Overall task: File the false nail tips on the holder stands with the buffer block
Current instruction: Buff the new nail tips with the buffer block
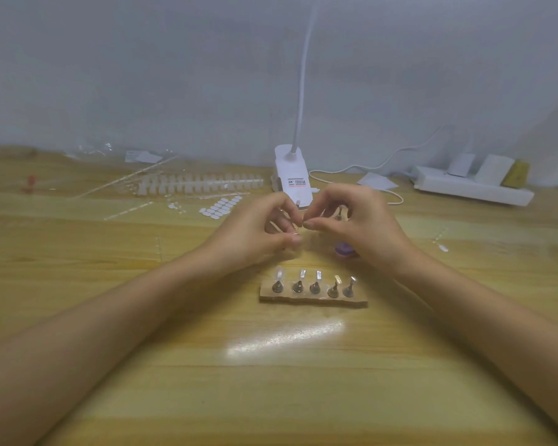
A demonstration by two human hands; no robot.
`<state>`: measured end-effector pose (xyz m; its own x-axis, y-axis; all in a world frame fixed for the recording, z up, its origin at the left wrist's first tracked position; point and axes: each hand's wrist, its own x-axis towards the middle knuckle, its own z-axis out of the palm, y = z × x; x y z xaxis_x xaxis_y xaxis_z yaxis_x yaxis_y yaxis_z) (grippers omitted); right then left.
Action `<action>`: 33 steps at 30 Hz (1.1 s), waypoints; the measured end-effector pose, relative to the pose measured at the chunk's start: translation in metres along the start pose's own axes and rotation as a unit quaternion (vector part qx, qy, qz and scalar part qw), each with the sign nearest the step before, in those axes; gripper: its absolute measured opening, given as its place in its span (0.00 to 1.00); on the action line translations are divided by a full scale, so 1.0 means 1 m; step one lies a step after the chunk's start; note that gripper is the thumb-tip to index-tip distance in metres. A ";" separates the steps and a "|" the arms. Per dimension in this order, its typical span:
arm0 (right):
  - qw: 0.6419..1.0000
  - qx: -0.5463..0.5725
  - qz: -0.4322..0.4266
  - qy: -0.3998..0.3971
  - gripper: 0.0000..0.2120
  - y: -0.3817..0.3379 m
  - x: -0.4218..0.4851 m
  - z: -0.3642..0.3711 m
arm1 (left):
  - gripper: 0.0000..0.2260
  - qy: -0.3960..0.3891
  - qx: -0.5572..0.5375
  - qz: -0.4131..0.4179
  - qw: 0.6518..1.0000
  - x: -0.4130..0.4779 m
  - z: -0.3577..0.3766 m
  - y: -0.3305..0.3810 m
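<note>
While white tip strips (pixel 200 183) lie on the table (pixel 110 284) at centre left, the left hand (pixel 255 235) and right hand (pixel 364 225) meet mid-frame, both pinching a small piece (pixel 302 224) too blurred to name. Below them, five holder stands (pixel 313 287) carry nail tips (pixel 279 274). The purple buffer block (pixel 345 251) lies under the right hand.
</note>
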<state>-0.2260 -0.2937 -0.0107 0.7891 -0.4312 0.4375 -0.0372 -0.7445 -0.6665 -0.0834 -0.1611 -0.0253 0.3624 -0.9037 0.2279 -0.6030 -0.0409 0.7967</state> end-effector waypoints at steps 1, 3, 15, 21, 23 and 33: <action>0.999 -0.016 -0.036 0.007 0.05 -0.001 -0.002 -0.001 | 0.05 -0.008 -0.035 -0.012 0.999 0.001 -0.002 0.000; 0.989 -0.074 -0.129 0.018 0.06 -0.003 -0.005 -0.006 | 0.02 -0.037 -0.111 -0.037 0.992 0.001 -0.008 0.001; 0.902 0.367 0.226 0.033 0.08 -0.004 -0.010 -0.016 | 0.03 0.154 0.235 0.333 0.900 -0.002 -0.011 0.014; 0.955 0.205 0.186 -0.103 0.04 -0.001 -0.013 -0.031 | 0.05 0.033 0.099 0.080 0.991 0.003 -0.011 -0.005; 0.967 0.136 0.176 -0.123 0.04 -0.003 -0.013 -0.028 | 0.08 0.031 0.127 0.064 0.989 0.004 -0.009 -0.008; 0.982 -0.089 0.072 -0.151 0.06 -0.017 0.000 -0.012 | 0.07 -0.021 0.040 0.066 0.997 -0.005 -0.002 0.008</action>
<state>-0.2332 -0.2874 0.0079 0.9124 -0.3880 0.1304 -0.2469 -0.7758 -0.5806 -0.0886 -0.1565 -0.0193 0.2470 -0.9206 0.3023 -0.6984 0.0471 0.7141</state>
